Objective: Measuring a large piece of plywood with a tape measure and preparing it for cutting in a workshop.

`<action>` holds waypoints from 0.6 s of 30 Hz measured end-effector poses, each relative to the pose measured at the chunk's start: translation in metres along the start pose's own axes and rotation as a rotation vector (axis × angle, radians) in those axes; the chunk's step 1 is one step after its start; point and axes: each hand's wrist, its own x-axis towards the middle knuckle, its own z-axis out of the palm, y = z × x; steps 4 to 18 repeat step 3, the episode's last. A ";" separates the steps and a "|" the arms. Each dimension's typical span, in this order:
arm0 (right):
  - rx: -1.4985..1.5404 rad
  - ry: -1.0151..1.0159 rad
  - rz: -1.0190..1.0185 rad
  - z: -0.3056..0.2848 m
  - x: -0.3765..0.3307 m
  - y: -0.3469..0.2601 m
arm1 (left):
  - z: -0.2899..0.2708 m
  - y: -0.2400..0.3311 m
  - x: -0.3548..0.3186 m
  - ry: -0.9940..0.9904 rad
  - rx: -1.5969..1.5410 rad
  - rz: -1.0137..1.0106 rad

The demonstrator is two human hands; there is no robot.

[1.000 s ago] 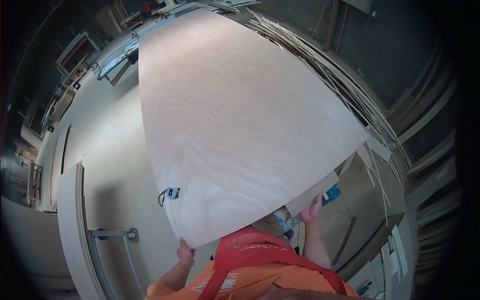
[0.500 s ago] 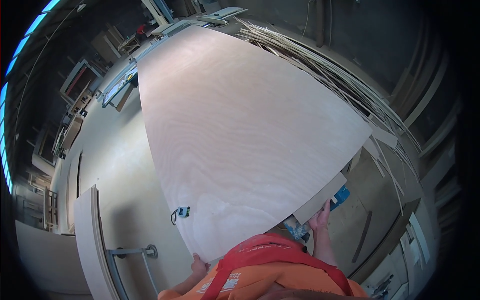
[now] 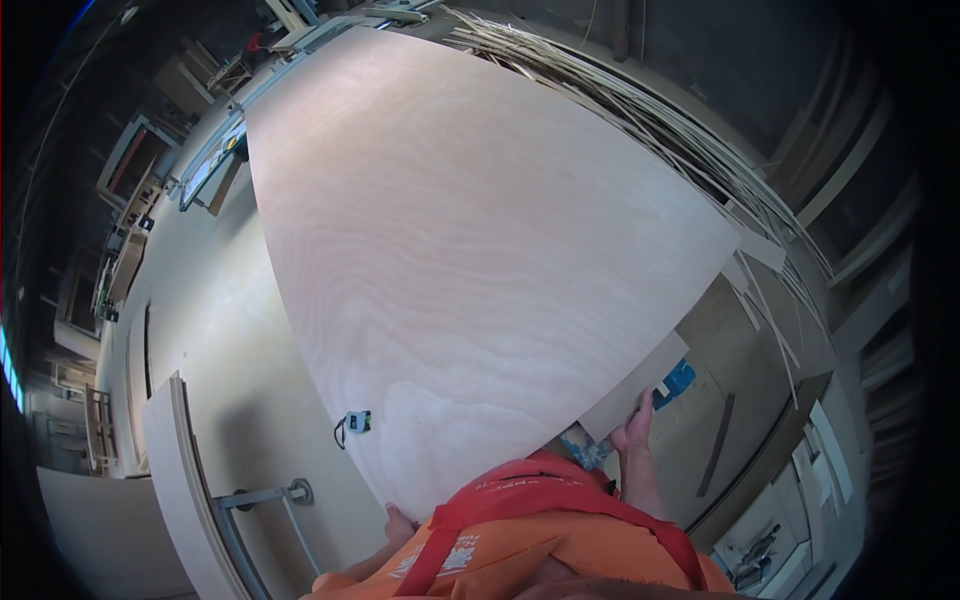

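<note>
A large pale plywood sheet (image 3: 480, 250) spreads away from my body across most of the view. My left hand (image 3: 400, 522) grips its near left edge, close to the corner, the thumb at the edge and the other fingers mostly hidden. A narrow pale board (image 3: 640, 388) juts out at the sheet's near right edge. My right hand (image 3: 634, 428) is closed on that board's outer edge; some fingers are hidden. Just beyond this hand is a blue object (image 3: 675, 382), whose kind I cannot make out. A small tape measure (image 3: 358, 421) with a black strap lies on the sheet's left edge.
Long thin wood strips (image 3: 610, 100) are heaped along the sheet's far right side. Curved-looking panels (image 3: 175, 480) on a metal frame (image 3: 265, 496) stand at left. Far left is a machine table (image 3: 212, 170). A dark strip (image 3: 716, 445) lies on the floor at right.
The whole view has shifted slightly, so the sheet and the room appear higher and further left. Both hands keep their holds, and the tape measure stays at the same place on the sheet.
</note>
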 end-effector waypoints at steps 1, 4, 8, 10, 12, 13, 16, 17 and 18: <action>-0.007 0.015 -0.008 -0.001 0.000 0.000 | 0.001 0.001 0.001 -0.006 0.023 0.017; -0.003 0.006 -0.005 -0.002 -0.003 0.000 | -0.018 0.007 0.009 -0.013 0.046 0.039; -0.003 0.006 -0.005 -0.002 -0.003 0.000 | -0.018 0.007 0.009 -0.013 0.046 0.039; -0.003 0.006 -0.005 -0.002 -0.003 0.000 | -0.018 0.007 0.009 -0.013 0.046 0.039; -0.003 0.006 -0.005 -0.002 -0.003 0.000 | -0.018 0.007 0.009 -0.013 0.046 0.039; -0.003 0.006 -0.005 -0.002 -0.003 0.000 | -0.018 0.007 0.009 -0.013 0.046 0.039; -0.003 0.006 -0.005 -0.002 -0.003 0.000 | -0.018 0.007 0.009 -0.013 0.046 0.039; -0.003 0.006 -0.005 -0.002 -0.003 0.000 | -0.018 0.007 0.009 -0.013 0.046 0.039; -0.003 0.006 -0.005 -0.002 -0.003 0.000 | -0.018 0.007 0.009 -0.013 0.046 0.039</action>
